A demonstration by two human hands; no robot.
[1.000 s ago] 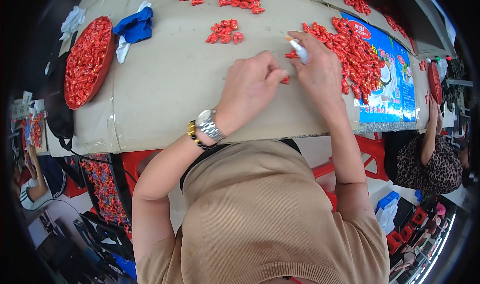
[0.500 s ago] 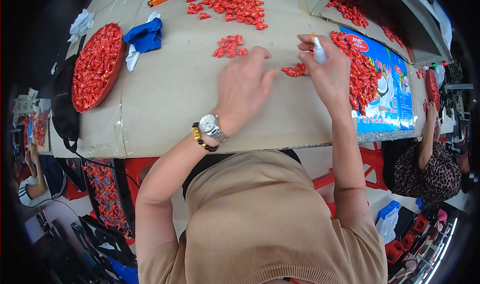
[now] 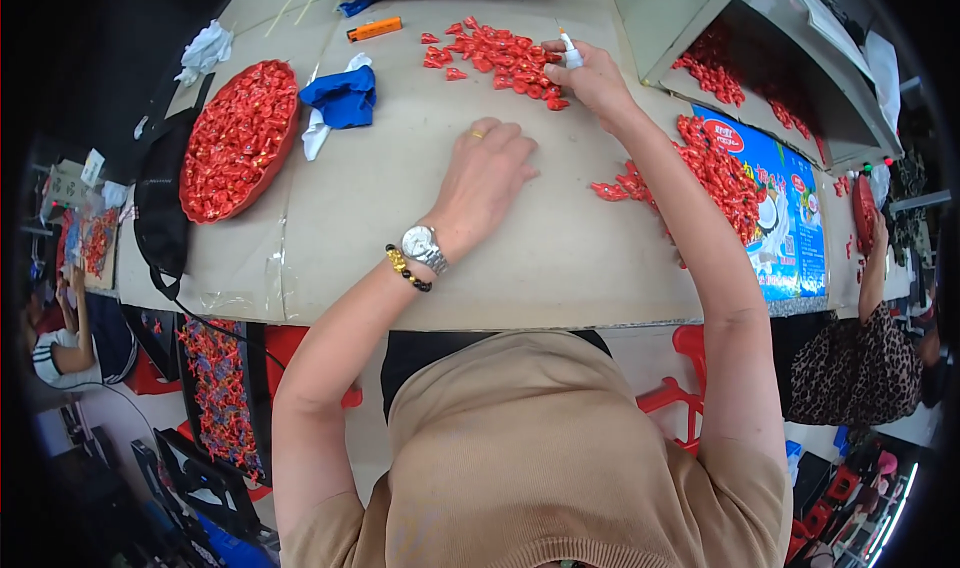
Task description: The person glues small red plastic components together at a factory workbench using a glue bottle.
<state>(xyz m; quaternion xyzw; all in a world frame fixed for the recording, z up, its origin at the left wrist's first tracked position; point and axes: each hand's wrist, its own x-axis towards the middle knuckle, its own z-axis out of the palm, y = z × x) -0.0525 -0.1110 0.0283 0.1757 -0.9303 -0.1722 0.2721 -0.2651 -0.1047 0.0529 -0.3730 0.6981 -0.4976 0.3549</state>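
Right hand stretched far, fingers around a white bottle; left hand palm-down, centre, its grip impossible to tell; bare table between forearms, to its near edge.

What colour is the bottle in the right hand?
The bottle is white with an orange tip; head view.
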